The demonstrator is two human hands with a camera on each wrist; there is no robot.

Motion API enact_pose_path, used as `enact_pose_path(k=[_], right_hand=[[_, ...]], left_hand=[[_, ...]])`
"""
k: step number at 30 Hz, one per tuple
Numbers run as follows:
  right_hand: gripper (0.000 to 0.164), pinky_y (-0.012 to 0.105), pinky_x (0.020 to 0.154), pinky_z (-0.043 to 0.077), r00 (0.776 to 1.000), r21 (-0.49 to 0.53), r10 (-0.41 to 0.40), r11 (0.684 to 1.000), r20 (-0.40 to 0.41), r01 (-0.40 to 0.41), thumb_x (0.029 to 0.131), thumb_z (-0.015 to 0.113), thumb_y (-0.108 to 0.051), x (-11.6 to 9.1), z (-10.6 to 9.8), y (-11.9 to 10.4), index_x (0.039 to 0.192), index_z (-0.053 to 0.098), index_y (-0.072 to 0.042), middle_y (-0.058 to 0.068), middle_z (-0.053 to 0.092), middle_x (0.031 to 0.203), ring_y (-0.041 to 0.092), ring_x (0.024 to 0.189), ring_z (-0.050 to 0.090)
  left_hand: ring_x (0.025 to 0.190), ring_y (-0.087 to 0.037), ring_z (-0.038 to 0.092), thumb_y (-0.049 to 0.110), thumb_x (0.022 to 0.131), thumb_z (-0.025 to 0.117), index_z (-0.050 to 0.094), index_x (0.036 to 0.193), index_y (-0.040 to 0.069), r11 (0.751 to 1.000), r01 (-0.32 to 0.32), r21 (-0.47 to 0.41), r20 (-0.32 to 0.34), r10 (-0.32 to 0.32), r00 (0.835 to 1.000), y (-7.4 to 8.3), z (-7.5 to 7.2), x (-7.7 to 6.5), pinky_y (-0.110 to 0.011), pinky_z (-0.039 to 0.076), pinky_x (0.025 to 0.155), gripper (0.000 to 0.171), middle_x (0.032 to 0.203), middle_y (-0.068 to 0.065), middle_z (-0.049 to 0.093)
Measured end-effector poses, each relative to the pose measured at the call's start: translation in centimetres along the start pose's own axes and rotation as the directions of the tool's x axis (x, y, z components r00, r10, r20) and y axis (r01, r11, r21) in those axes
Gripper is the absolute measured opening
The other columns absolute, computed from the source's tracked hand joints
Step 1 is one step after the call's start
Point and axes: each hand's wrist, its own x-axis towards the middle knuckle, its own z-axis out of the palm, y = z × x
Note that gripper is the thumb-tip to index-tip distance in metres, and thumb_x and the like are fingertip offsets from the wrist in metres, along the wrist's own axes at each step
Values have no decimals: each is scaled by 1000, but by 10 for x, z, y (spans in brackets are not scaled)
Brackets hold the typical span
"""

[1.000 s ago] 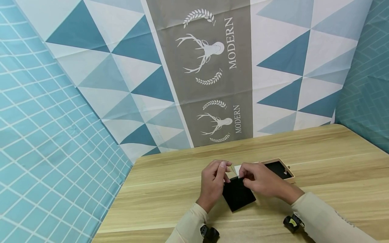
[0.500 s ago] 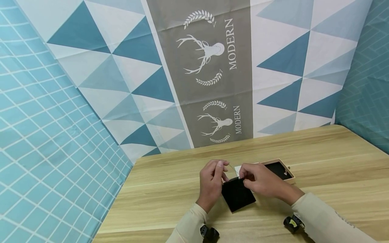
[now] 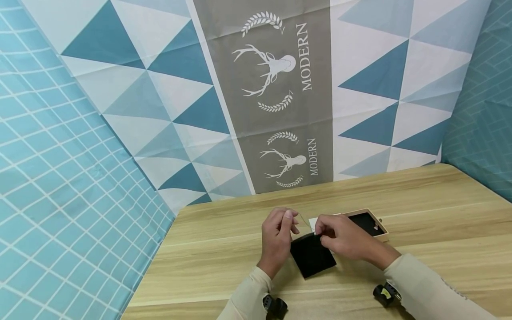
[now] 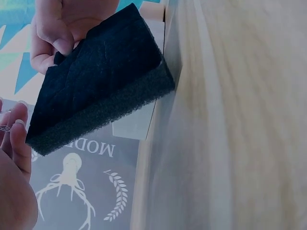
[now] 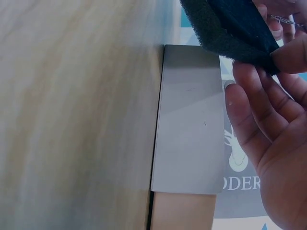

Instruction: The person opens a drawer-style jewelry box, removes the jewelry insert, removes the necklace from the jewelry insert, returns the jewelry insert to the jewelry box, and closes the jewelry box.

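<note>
A square black foam pad (image 3: 312, 255) with a velvety face hangs tilted between the hands, above the table. My right hand (image 3: 340, 233) pinches its upper edge between thumb and fingers. To the left, my left hand (image 3: 277, 235) holds a thin chain (image 3: 304, 221) between its fingertips. This chain slants down towards the pad's top edge near the right fingertips; how it meets the pad cannot be made out. In the left wrist view, silvery links (image 4: 5, 128) lie at the left fingers. The pad's rough foam side (image 4: 103, 112) shows there too.
Behind the right hand lies a pull-out box: a tan drawer (image 3: 386, 232) with a black inside and a small pale pink thing near its end, and a whitish sleeve (image 5: 189, 120). Patterned cloth (image 3: 292, 89) hangs behind the wooden table (image 3: 216, 253).
My left hand has shifted slightly left and up, away from the pad, drawing out more of the chain. The right hand stays nearly still on the pad's edge.
</note>
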Motion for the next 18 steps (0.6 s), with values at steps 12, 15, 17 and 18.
enact_pose_path(k=[12,15,17,18], right_hand=[[28,26,60,48,1000,9,-8,1000,6,8,80,62,9,1,0,0,86,59,-19,-11,57,76,5,66,53],[28,26,61,49,1000,14,-4,1000,7,4,80,62,9,0,0,0,86,60,-18,-10,57,77,5,67,54],[28,26,62,49,1000,20,1,1000,10,-1,81,61,9,0,-1,-1,86,60,-18,-9,58,79,6,68,55],[28,26,63,50,1000,24,2,1000,11,-3,81,61,9,0,-1,-1,86,60,-18,-9,58,79,6,69,55]], left_hand=[[56,-30,61,-4,102,48,65,80,0,999,36,-3,-1,-36,999,29,-5,8,-26,49,43,28,91,-12,64],[57,-32,61,-3,103,48,65,82,-1,998,55,-15,-6,-55,998,29,-6,9,-31,49,42,27,90,-15,63],[57,-33,61,-3,103,47,65,81,-2,998,58,-23,-11,-58,998,29,-6,9,-36,50,41,28,89,-17,63],[57,-33,61,-4,103,46,64,81,-2,998,52,-24,-13,-52,999,29,-6,10,-38,50,41,28,89,-19,63]])
